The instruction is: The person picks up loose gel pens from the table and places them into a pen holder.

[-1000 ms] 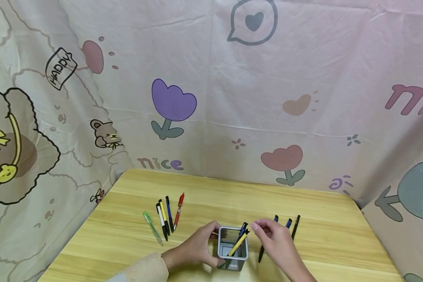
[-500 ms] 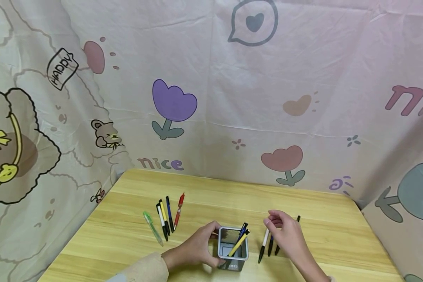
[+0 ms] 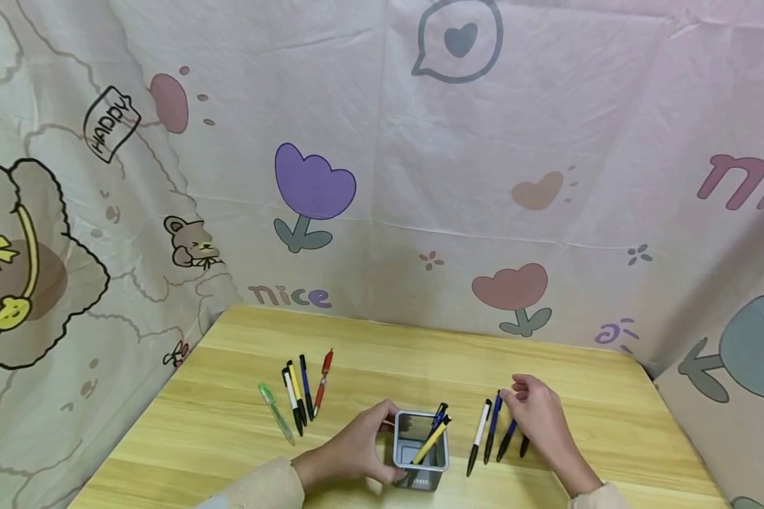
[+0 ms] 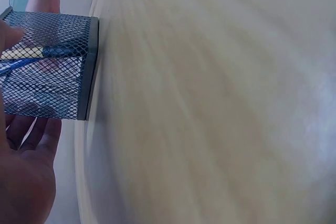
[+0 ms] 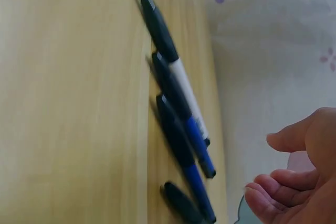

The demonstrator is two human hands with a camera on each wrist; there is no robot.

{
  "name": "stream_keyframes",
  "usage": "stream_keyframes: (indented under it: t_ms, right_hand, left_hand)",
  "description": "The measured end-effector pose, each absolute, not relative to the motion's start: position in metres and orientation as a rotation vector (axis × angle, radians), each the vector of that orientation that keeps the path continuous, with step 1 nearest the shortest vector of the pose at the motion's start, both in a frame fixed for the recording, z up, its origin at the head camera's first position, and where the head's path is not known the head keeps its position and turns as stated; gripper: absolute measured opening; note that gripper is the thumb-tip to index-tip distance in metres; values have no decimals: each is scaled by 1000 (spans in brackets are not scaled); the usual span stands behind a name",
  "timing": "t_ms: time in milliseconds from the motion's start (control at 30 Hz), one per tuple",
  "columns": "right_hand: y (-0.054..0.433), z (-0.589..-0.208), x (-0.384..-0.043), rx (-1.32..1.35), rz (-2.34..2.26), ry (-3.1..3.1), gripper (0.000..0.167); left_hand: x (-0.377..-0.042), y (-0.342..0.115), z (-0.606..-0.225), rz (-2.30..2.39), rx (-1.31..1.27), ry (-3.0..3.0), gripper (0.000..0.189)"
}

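Note:
My left hand grips a square metal mesh pen holder, thumb at its front side and fingers behind. Inside lean a yellow pen and a blue pen. Up and to the right, my right hand hovers over a row of pens with nothing between its loosely bent fingers. That row has a white pen, two blue pens and a dark pen. The hand hides parts of the two rightmost pens in the head view.
On the left of the wooden table lie a green translucent pen, a white pen, a yellow pen, a blue pen and a red pen. A printed cloth hangs behind the table.
My right hand has moved right, away from the pen holder and across the row of pens, uncovering the white pen and a blue one. My left hand and the holder stay put.

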State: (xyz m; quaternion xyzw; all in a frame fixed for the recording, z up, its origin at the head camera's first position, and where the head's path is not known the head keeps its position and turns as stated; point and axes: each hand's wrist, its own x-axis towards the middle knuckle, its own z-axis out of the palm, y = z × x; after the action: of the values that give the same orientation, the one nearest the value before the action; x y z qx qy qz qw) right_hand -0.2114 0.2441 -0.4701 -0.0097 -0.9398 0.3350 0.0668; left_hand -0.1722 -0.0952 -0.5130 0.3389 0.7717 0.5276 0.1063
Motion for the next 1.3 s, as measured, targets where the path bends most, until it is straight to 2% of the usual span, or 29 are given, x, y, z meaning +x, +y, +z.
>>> stream_keyframes:
  t_ms: [500,1033,1100,1233,1300]
  right_hand:
    - [279,-494,-231,-159,813,-2834,50]
    - [297,-494,-231,-186,696,-2853,49]
    - [299,-493,-231,-188,687,-2864,45]
    - [302,-490,-232,-215,672,-2914,16]
    - [304,-489,-232,-221,663,-2935,12]
  left_hand:
    - [-171,-95,-512,1549,981,2282,65]
    - [-172,-95,-512,1539,971,2286,66]
    - [-172,-95,-512,1541,977,2283,66]
    - [-172,-95,-512,1536,981,2288,65]
    - [-172,-95,-512,1532,981,2290,65]
